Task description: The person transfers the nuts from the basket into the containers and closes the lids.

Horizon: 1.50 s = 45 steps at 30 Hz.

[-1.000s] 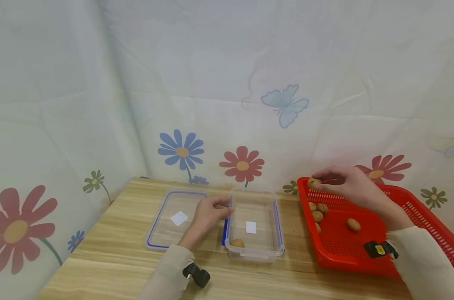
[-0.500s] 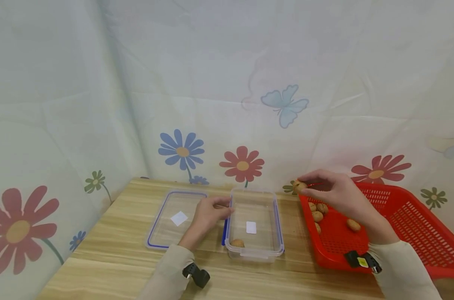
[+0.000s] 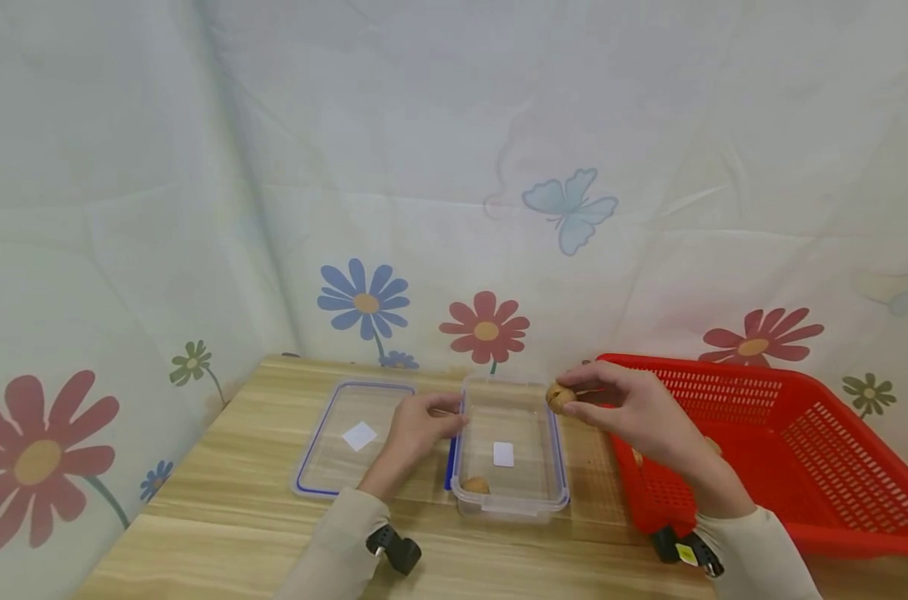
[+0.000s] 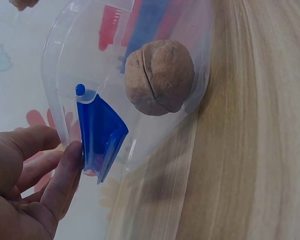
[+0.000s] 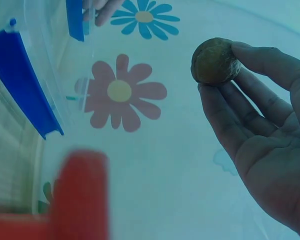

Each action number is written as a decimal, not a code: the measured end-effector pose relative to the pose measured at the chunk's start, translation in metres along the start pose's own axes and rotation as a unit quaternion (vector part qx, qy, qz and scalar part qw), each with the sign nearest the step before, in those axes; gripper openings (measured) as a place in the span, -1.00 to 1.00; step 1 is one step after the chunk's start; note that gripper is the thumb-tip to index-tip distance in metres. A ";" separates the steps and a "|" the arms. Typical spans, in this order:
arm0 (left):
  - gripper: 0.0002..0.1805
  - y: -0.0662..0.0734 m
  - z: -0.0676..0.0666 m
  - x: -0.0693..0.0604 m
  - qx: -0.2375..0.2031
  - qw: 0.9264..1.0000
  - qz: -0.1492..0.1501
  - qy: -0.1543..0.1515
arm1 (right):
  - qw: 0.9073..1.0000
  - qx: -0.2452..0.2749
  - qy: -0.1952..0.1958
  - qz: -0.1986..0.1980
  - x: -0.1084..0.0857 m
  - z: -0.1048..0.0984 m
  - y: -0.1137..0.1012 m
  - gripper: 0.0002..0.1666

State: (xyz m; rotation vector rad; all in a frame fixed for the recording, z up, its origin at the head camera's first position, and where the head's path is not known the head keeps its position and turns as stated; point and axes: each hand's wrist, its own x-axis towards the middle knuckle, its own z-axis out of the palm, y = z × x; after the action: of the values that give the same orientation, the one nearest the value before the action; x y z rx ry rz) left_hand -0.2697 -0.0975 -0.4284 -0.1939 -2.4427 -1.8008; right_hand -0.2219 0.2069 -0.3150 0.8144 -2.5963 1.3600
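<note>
A walnut [image 3: 559, 398] is pinched between the thumb and fingers of my right hand [image 3: 641, 415], above the right rim of the clear container [image 3: 510, 505]. In the right wrist view the same walnut [image 5: 215, 61] shows at the fingertips of the right hand [image 5: 262, 120]. My left hand [image 3: 416, 429] grips the container's left rim; the left wrist view shows the hand's [image 4: 32, 175] thumb and fingers at the wall beside a blue latch [image 4: 101, 132]. One walnut [image 3: 475, 485] lies inside, in the near left corner.
Right of the container stands a red basket [image 3: 799, 533], with walnuts partly hidden behind the right hand and forearm. A clear lid with a blue seal [image 3: 326, 493] lies flat on the wooden table [image 3: 221, 500] at the left. Behind the table hangs a flowered cloth [image 3: 423, 208].
My right hand has moved left and slightly down with its walnut, from over the basket to the container's right rim. The left hand has stayed in place.
</note>
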 end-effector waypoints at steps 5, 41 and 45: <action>-0.65 0.001 0.000 0.000 0.001 1.000 0.001 0.000 | 1.000 0.024 -0.014 -0.001 -0.001 0.015 0.002 -0.61; -0.63 0.002 0.000 0.001 0.015 1.000 0.006 0.002 | 0.991 0.060 -0.116 -0.014 0.002 0.078 0.027 -0.73; -0.64 0.001 0.000 0.001 0.015 1.000 0.005 0.002 | 0.991 0.048 -0.123 -0.006 0.003 0.082 0.029 -0.73</action>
State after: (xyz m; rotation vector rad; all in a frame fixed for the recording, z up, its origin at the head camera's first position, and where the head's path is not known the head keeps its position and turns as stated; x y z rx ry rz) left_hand -0.2707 -0.0970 -0.4275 -0.1980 -2.4598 -1.7578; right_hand -0.2258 0.1542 -0.3844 1.0740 -2.7158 1.4784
